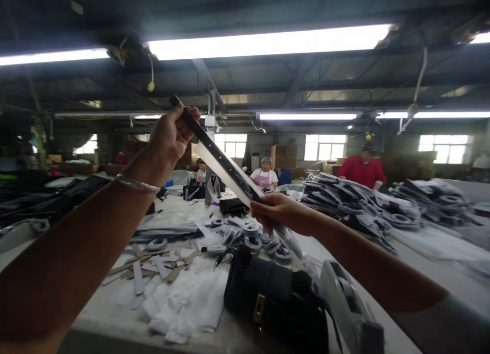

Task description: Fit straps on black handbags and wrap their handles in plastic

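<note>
Grasping a black strap (220, 157) near its top end in the left hand (174, 132), upper left of center of the frame, and lower down in the right hand (273, 209), at center, above a black handbag (273, 300) at lower center and a tape dispenser (342, 313) at lower right. Facing, past these, crumpled white sheets (187, 303) and card scraps (138, 278) at lower left, then coiled gray strips (250, 245) just below center. Facing, farther off, a co-worker (360, 171) in red at right

Ceiling tube lights (268, 41), littered worktable (111, 313) and heaped pieces (337, 196) mark a workshop.
</note>
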{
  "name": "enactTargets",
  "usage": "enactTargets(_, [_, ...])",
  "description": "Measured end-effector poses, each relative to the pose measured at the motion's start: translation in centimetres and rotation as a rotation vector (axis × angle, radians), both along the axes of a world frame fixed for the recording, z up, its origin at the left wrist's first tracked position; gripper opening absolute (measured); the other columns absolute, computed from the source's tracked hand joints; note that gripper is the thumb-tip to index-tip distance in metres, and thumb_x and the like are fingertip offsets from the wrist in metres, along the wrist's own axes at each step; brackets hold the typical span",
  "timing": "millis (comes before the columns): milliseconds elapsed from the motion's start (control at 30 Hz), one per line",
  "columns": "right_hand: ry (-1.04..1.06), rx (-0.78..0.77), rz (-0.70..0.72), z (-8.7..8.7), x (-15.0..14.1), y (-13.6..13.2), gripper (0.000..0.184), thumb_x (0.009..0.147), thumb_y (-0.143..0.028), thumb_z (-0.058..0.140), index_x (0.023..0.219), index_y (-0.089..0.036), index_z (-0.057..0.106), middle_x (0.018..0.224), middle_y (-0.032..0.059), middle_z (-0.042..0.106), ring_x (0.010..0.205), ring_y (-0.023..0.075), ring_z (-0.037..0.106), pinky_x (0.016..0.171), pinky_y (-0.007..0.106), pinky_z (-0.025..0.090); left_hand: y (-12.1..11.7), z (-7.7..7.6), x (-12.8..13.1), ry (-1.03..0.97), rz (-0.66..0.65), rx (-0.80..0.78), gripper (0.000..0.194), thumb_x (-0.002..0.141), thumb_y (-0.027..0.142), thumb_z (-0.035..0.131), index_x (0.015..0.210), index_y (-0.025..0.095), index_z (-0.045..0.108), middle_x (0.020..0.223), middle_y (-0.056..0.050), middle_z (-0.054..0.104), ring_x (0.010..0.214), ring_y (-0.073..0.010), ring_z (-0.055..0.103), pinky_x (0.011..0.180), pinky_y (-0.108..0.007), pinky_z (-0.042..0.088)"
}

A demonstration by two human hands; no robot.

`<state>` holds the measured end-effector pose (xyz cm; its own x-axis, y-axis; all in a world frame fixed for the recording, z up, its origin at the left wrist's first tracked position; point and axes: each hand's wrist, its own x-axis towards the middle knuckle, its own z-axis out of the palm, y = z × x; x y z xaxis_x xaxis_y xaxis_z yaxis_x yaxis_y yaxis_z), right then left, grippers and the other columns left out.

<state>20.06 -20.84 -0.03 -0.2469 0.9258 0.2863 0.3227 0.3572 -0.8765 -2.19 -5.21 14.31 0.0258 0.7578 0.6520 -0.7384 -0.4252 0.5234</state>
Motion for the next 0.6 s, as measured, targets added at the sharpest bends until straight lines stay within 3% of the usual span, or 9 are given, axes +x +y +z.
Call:
enactTargets(167, [-0.164, -0.287, -0.254, -10.0, 7.7, -6.0, 0.049, 0.081, -0.063, 0.064, 0.074, -0.015, 0.062, 0.057, -0.0015, 0.064, 0.051, 0.0115, 0.057, 0.051, 0.023, 0.041, 1.8, -3.5, -0.9, -0.007, 0.014, -0.1, 0.022, 0.098, 0.022, 0.053, 0.078, 0.017, 0.063, 0.071, 0.003, 0.074, 0.09, -0.0109, 0.069, 0.083, -0.023, 0.053])
enactTargets(233, [-0.189, -0.315, -0.321, -11.7, 9.7, -8.0, 0.051, 0.082, -0.064, 0.062, 0.073, -0.014, 0.064, 0.059, 0.0009, 0.066, 0.054, 0.0142, 0.06, 0.054, 0.025, 0.043, 2.2, -4.9, -0.3, 0.0, -0.008, -0.128, 0.023, 0.097, 0.022, 0.053, 0.078, 0.017, 0.065, 0.073, 0.001, 0.075, 0.086, -0.0118, 0.071, 0.078, -0.023, 0.055])
enactTargets(267, [-0.219, -0.318, -0.334, -11.7, 10.4, -8.8, 0.052, 0.082, -0.064, 0.062, 0.075, -0.013, 0.066, 0.063, 0.0026, 0.069, 0.059, 0.0163, 0.063, 0.057, 0.027, 0.045, 2.3, -5.3, 0.1, -0.007, -0.019, -0.134, 0.023, 0.097, 0.022, 0.054, 0.077, 0.017, 0.066, 0.074, 0.0, 0.076, 0.085, -0.0121, 0.072, 0.076, -0.022, 0.056])
enactTargets(367, [-0.318, -0.255, -0.348, -8.7, 10.7, -9.1, 0.052, 0.083, -0.06, 0.065, 0.106, -0.014, 0.071, 0.098, 0.0091, 0.075, 0.091, 0.0245, 0.069, 0.081, 0.035, 0.052, 1.9, -5.4, 1.2, -0.053, -0.054, -0.121, 0.023, 0.096, 0.024, 0.057, 0.075, 0.019, 0.068, 0.077, -0.002, 0.076, 0.083, -0.013, 0.074, 0.071, -0.02, 0.058])
enactTargets(467, [-0.307, 0.016, -0.423, -3.2, 8.3, -7.0, 0.067, 0.088, -0.058, 0.06, 0.142, -0.022, 0.047, 0.135, 0.0126, 0.061, 0.119, 0.0271, 0.06, 0.101, 0.044, 0.047, 0.3, -4.2, 1.9, -0.055, -0.111, -0.035, 0.025, 0.097, 0.024, 0.055, 0.075, 0.018, 0.068, 0.075, -0.002, 0.076, 0.079, -0.0122, 0.074, 0.07, -0.018, 0.059])
enactTargets(600, [-0.19, 0.455, -0.362, 4.2, 0.8, -2.7, 0.056, 0.092, -0.055, 0.057, 0.14, -0.027, 0.049, 0.144, 0.0093, 0.052, 0.128, 0.0262, 0.052, 0.106, 0.047, 0.043, -4.2, -2.7, 3.4, -0.014, -0.149, 0.096, 0.027, 0.097, 0.018, 0.053, 0.076, 0.016, 0.069, 0.073, -0.002, 0.076, 0.074, -0.0113, 0.073, 0.071, -0.02, 0.059])
